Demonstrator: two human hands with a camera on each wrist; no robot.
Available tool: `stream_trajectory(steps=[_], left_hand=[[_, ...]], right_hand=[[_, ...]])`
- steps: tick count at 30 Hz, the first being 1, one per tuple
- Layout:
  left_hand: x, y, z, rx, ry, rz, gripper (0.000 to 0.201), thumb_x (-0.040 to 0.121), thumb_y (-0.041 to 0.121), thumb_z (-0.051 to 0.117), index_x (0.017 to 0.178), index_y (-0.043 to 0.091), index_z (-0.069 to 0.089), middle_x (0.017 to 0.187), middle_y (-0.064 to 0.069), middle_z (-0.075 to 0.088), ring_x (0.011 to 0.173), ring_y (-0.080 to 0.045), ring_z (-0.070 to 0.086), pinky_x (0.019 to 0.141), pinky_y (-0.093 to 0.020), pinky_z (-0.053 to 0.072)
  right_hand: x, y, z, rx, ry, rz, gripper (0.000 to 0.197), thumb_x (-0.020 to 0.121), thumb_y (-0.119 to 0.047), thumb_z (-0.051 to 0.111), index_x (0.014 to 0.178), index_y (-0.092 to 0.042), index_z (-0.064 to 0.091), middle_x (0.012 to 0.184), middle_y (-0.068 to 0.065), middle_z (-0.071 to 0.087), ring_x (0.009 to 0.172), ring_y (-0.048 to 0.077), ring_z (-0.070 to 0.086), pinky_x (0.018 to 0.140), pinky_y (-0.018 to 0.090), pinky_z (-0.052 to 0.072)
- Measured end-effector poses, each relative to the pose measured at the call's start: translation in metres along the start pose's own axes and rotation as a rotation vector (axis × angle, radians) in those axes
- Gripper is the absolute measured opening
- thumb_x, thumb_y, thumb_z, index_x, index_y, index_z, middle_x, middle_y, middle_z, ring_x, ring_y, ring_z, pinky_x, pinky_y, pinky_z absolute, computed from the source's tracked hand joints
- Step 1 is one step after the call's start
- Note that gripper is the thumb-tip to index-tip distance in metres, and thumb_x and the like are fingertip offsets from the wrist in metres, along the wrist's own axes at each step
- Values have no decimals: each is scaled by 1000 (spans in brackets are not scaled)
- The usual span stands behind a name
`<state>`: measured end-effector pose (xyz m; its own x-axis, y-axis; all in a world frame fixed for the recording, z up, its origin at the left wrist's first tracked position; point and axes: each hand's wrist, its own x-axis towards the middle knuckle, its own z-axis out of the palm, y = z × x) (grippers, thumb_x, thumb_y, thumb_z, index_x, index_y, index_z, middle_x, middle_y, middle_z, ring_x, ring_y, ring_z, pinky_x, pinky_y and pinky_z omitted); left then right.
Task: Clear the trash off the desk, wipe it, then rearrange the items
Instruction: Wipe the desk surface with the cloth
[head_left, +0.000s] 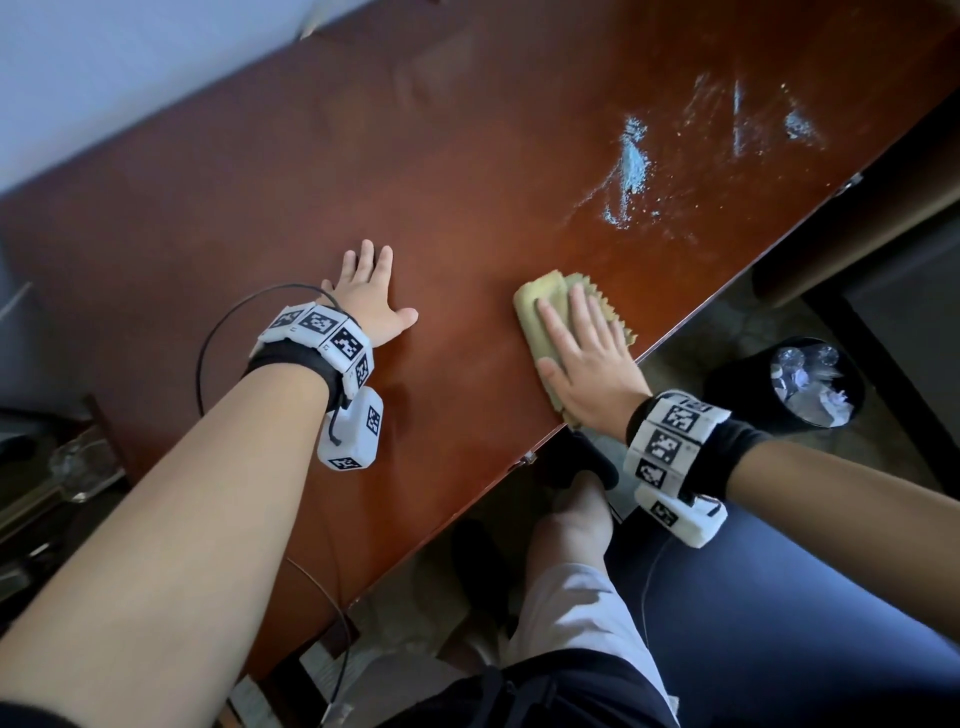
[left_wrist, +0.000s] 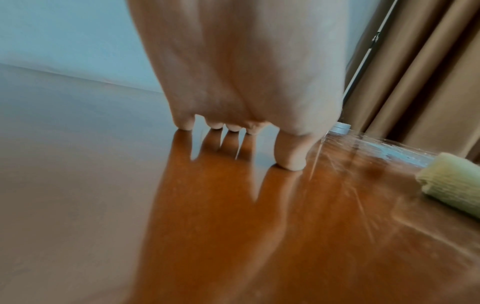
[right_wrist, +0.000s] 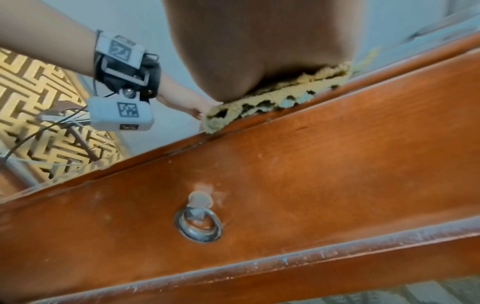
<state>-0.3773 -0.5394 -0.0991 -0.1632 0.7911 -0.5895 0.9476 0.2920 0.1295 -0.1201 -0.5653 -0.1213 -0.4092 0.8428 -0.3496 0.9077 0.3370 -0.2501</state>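
A folded yellow-green cloth (head_left: 540, 306) lies on the reddish wooden desk (head_left: 415, 171) near its front edge. My right hand (head_left: 582, 353) lies flat on the cloth with straight fingers and presses it down. The cloth (right_wrist: 283, 92) overhangs the desk edge in the right wrist view and shows at the right in the left wrist view (left_wrist: 451, 185). My left hand (head_left: 369, 296) rests flat on the bare desk top to the left, fingers spread; its fingertips (left_wrist: 291, 162) touch the wood. A wet smeared patch (head_left: 634, 166) glistens further right on the desk.
A black trash bin (head_left: 789, 384) holding crumpled plastic and paper stands on the floor right of the desk. A drawer front with a metal ring pull (right_wrist: 198, 224) lies under the edge. Brown curtains (left_wrist: 420, 72) hang beyond the desk's far end. My legs (head_left: 582, 571) are below the desk edge.
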Motion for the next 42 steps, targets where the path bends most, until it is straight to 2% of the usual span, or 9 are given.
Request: stream_trajectory(steps=[6, 10, 15, 19, 23, 30, 35, 39, 42], left_hand=[[0, 2, 1, 0, 29, -12, 78, 97, 39, 44, 151, 19, -8, 158, -1, -19, 146, -20, -13, 117, -47, 4], [0, 2, 0, -9, 16, -12, 79, 96, 40, 44, 151, 20, -9, 158, 1, -19, 146, -19, -14, 117, -47, 4], [1, 4, -2, -6, 9, -30, 80, 96, 39, 46, 151, 19, -7, 158, 0, -18, 146, -20, -13, 117, -48, 5], [8, 17, -6, -40, 82, -58, 73, 96, 34, 45, 152, 16, 3, 160, -2, -9, 147, -19, -8, 118, -48, 5], [28, 42, -16, -7, 134, -9, 69, 98, 44, 35, 152, 15, 4, 160, -2, -7, 147, -19, -7, 117, -48, 3], [68, 92, -39, 82, 85, 137, 84, 93, 60, 33, 151, 17, -7, 159, -4, -12, 147, -19, -7, 117, -49, 2], [87, 97, -52, 174, 13, 144, 93, 89, 62, 45, 151, 17, -8, 158, -7, -16, 147, -22, -9, 117, -50, 6], [89, 97, -55, 158, -36, 147, 97, 88, 60, 50, 151, 16, -11, 157, -8, -19, 146, -23, -12, 116, -52, 7], [91, 97, -55, 152, -42, 152, 98, 87, 59, 51, 151, 15, -11, 157, -9, -19, 146, -25, -12, 116, -53, 7]], right_hand=[[6, 5, 0, -20, -53, -52, 63, 100, -44, 27, 149, -31, -10, 157, 4, -20, 145, 20, -15, 116, 34, -7], [25, 56, -19, 14, 6, 91, 62, 99, -46, 25, 149, -32, -8, 157, 3, -19, 144, 19, -16, 116, 37, -6], [43, 114, -47, 37, 56, 283, 62, 100, -46, 23, 150, -28, -7, 158, 9, -15, 145, 25, -11, 117, 42, -2], [46, 120, -46, 58, 85, 294, 61, 100, -44, 25, 151, -27, -5, 158, 9, -13, 146, 25, -10, 116, 43, -3], [45, 119, -46, 62, 88, 278, 61, 100, -44, 25, 151, -26, -5, 158, 9, -13, 145, 26, -10, 116, 44, -3], [20, 112, -41, 22, 37, 179, 60, 101, -41, 24, 151, -24, -5, 157, 6, -18, 145, 23, -15, 117, 41, -5], [4, 83, -40, -152, -157, -79, 63, 101, -40, 23, 149, -23, -14, 156, 1, -23, 144, 20, -20, 116, 41, -8], [20, 50, -35, -220, -246, -252, 61, 101, -40, 24, 148, -30, -15, 155, 1, -25, 144, 22, -18, 116, 42, -4], [41, 36, -38, -237, -263, -266, 59, 102, -40, 23, 147, -33, -15, 155, -1, -24, 144, 21, -17, 117, 42, -3]])
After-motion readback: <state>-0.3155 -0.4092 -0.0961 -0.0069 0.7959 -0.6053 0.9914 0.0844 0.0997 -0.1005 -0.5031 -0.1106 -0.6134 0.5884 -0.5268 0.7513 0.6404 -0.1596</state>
